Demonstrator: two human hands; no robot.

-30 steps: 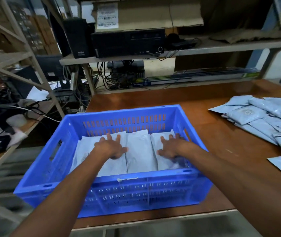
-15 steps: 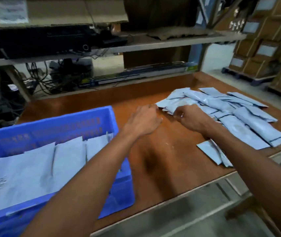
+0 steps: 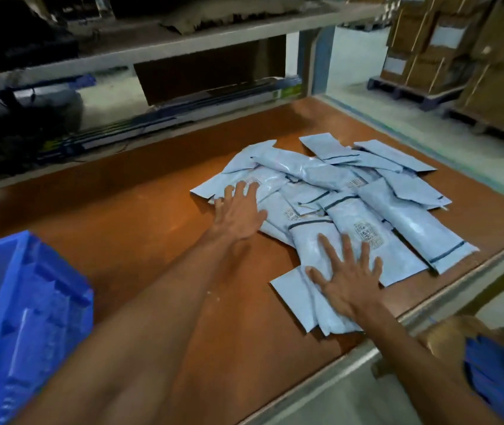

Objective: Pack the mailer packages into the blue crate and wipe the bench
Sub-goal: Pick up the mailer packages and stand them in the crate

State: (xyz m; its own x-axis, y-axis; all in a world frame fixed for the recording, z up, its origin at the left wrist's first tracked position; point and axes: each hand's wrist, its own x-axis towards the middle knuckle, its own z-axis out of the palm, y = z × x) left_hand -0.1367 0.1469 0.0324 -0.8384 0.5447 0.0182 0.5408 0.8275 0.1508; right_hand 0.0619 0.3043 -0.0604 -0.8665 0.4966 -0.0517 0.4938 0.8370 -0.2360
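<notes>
**Both hands flat on the mailer pile, crate off to my left**

There I was, leaning over the bench (image 3: 140,216), and both hands were down on the heap of mailer packages (image 3: 336,185). My left hand (image 3: 238,214) lay flat at the pile's left edge, fingers spread and straight, fingertips on a pale blue packet with a printed label just beside them. It gripped nothing. My right hand (image 3: 348,279) was spread just as wide at the near end of the heap, palm pressed on the closest packets, no finger curled round anything.

And what a heap it was! Pale blue mailers lay crisscrossed and overlapping on the right half of the brown bench, some with dark stripes across one end, a few showing small printed code labels. The nearest ones poked out from under my right palm towards the bench's front edge.

The blue crate (image 3: 27,317) sat at the lower left of my view, on the bench, well apart from the pile, with bare brown board between them. Only its near corner and wall showed, blurred; what was inside I could not tell.

Beyond the bench ran a grey shelf (image 3: 214,35) with dark clutter on it. Off to the right, stacked cardboard boxes (image 3: 489,56) stood on the floor.
</notes>
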